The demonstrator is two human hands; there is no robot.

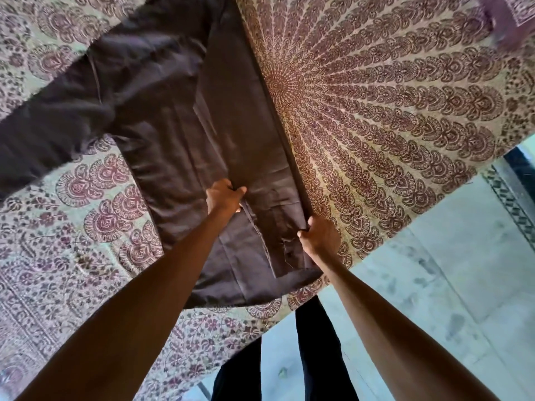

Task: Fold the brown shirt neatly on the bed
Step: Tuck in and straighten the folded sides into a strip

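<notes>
On the patterned bed (390, 117), the brown shirt (179, 125) is lying centre-left, left hand (224, 196) and right hand (320, 237) both pinching its cloth; uneven pulling risks skewing the fold.

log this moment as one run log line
stage: folding | brown shirt: flat on bed | left hand: grip on inner fabric | right hand: grip on right edge | sleeve: spread left

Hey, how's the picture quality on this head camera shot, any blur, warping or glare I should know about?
Head view: wide-angle warping bends the bed edges and stretches the forearms; the far shirt sleeve and the top right corner are smeared with blur; both hands, left hand and right hand, look sharp; light is soft, no harsh glare.
</notes>
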